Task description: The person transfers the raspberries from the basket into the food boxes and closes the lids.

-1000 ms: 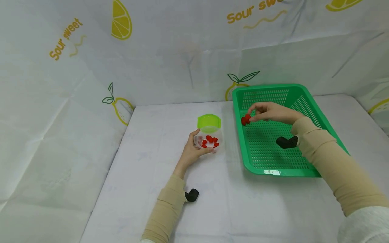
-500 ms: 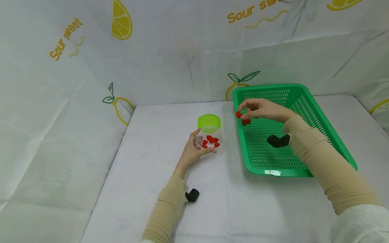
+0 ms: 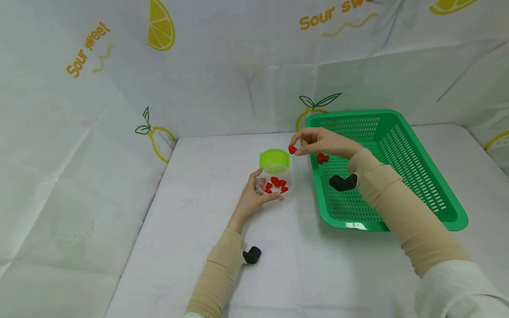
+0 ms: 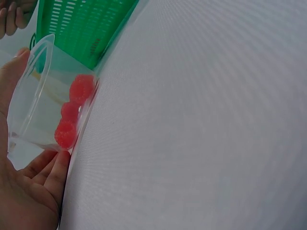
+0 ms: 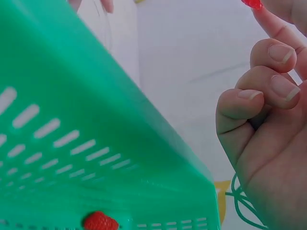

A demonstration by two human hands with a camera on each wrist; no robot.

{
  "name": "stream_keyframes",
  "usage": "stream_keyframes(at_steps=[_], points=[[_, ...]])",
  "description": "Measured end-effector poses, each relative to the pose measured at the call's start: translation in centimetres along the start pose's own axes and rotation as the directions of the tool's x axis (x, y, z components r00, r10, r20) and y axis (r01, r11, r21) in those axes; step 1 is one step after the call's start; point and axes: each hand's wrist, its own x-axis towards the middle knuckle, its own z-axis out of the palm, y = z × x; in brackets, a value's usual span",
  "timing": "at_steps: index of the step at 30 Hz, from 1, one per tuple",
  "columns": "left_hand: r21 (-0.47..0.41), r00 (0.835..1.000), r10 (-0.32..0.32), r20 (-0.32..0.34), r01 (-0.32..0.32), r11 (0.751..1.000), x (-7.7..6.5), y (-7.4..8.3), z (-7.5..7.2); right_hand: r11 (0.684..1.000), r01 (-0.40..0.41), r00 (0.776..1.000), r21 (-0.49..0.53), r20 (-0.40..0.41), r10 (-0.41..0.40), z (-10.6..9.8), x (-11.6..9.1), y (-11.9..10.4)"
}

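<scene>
In the head view my left hand grips a small clear plastic container, thumb on the near side and fingers on the far side. Several red raspberries lie on its bottom in the left wrist view. A bright green lid stands up at its far edge. My right hand pinches one raspberry between thumb and index finger, just beyond the left rim of the green basket. More raspberries sit in the basket's far left corner; the right wrist view shows them as bumpy red fruit.
White cloth covers the table, and a lemon-printed cloth hangs behind and to the left. The basket has high slotted walls and stands to the right of the container.
My right hand has lifted a raspberry out of the basket and carried it left over the rim towards the container. The left hand and container have stayed in place.
</scene>
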Motion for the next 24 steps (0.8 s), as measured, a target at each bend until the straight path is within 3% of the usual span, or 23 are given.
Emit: stream_keyframes(at_steps=[10,24], points=[[-0.025,1.000,0.002,0.023,-0.001,1.000,-0.4,0.7,-0.2,0.993,0.057,0.995,0.103,0.082,-0.065,1.4,2.0,0.0],[-0.036,0.999,-0.025,0.040,0.027,0.999,0.1,0.1,-0.2,0.994,0.039,0.989,0.103,0.136,-0.053,2.1,3.6,0.0]])
